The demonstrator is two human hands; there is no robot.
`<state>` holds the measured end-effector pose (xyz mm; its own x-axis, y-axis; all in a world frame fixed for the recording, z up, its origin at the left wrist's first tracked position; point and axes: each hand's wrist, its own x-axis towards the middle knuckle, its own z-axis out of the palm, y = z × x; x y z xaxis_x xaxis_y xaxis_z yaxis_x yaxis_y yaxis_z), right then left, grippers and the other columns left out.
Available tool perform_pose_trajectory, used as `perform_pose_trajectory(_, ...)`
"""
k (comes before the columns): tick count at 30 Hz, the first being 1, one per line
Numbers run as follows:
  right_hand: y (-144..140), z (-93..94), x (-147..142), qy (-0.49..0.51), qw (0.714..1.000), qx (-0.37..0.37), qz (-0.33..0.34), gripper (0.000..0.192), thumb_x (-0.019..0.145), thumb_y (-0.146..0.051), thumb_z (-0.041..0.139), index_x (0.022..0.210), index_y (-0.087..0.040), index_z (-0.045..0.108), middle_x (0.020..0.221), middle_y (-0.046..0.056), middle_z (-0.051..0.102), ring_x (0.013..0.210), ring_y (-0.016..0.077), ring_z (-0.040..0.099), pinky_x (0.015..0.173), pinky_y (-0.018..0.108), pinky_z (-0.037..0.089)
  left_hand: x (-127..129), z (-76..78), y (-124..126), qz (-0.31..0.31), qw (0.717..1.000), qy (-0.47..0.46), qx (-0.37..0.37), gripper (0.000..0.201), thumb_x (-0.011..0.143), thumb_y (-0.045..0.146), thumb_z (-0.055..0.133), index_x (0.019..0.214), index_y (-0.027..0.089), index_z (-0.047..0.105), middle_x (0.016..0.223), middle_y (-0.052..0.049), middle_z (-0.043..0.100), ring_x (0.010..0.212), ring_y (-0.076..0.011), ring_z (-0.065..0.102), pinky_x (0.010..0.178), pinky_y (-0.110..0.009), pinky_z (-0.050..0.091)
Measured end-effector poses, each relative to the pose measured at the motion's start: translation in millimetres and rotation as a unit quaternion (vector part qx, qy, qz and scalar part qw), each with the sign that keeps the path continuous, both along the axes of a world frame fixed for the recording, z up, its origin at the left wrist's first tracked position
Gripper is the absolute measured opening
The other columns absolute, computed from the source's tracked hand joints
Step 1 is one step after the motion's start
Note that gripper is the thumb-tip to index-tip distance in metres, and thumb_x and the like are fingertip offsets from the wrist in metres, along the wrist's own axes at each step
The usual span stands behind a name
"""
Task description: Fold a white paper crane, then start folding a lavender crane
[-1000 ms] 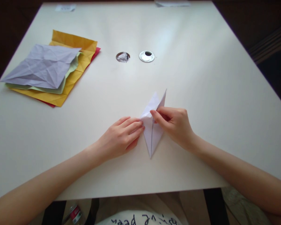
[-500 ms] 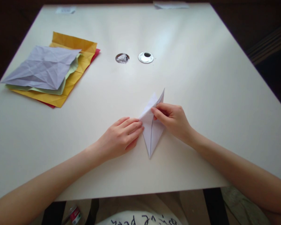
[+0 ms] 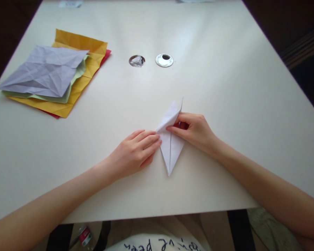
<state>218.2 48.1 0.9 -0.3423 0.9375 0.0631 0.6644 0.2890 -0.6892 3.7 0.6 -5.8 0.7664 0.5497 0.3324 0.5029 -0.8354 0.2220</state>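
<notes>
L hand point(image 3: 136, 150) flat, fingers pressing white folded paper point(image 3: 170, 153) to table point(image 3: 225, 87); R hand point(image 3: 195, 130) pinching raised flap w/ thumb & forefinger.

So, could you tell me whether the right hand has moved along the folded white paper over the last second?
Yes. The right hand has slid slightly toward the paper's far tip, away from the near tip, while the left hand stays pressed on its left edge.
</notes>
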Motion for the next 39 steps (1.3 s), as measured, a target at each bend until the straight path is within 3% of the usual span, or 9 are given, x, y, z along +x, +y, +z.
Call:
perform_pose_trajectory(16,-0.7,-0.8,1.5,0.003,1.0,-0.007,-0.001,0.021,0.07,-0.024,0.066,0.055,-0.016,0.054,0.055,-0.003,0.051,0.049,0.0082,0.043,0.048,0.023,0.033,-0.6,-0.7,0.6,-0.001,1.0,0.007,0.003,0.026,0.084,0.012,0.049,0.109,0.011,0.055,0.114,-0.011,0.061,0.112,-0.0215,0.053,0.096,-0.037,0.045)
perform_pose_trajectory(22,-0.7,0.9,1.0,0.014,1.0,-0.01,0.007,0.016,0.07,-0.021,0.066,0.058,-0.015,0.057,0.056,-0.002,0.053,0.05,0.0083,0.044,0.049,0.023,0.035,-3.1,-1.9,0.4,0.017,1.0,0.024,-0.009,0.028,0.083,0.012,0.05,0.11,0.012,0.057,0.124,-0.013,0.055,0.117,-0.0252,0.049,0.096,-0.039,0.043)
perform_pose_trajectory(29,-1.6,1.0,2.2,0.0,1.0,-0.014,0.003,0.018,0.07,-0.023,0.065,0.057,-0.015,0.055,0.056,-0.002,0.051,0.05,0.0087,0.044,0.049,0.024,0.034,-3.0,-0.1,1.0,0.034,0.998,0.014,-0.043,0.036,0.084,0.014,0.047,0.119,0.012,0.051,0.123,-0.011,0.057,0.116,-0.0223,0.051,0.098,-0.039,0.041)
perform_pose_trajectory(39,-0.8,-0.1,2.8,-0.004,1.0,-0.009,0.012,0.02,0.071,-0.023,0.065,0.056,-0.015,0.053,0.056,-0.003,0.05,0.05,0.0081,0.043,0.049,0.023,0.033,-7.8,0.9,4.9,0.046,0.998,0.039,-0.037,0.032,0.086,0.02,0.047,0.117,0.02,0.055,0.122,-0.005,0.058,0.116,-0.0227,0.05,0.102,-0.043,0.032)
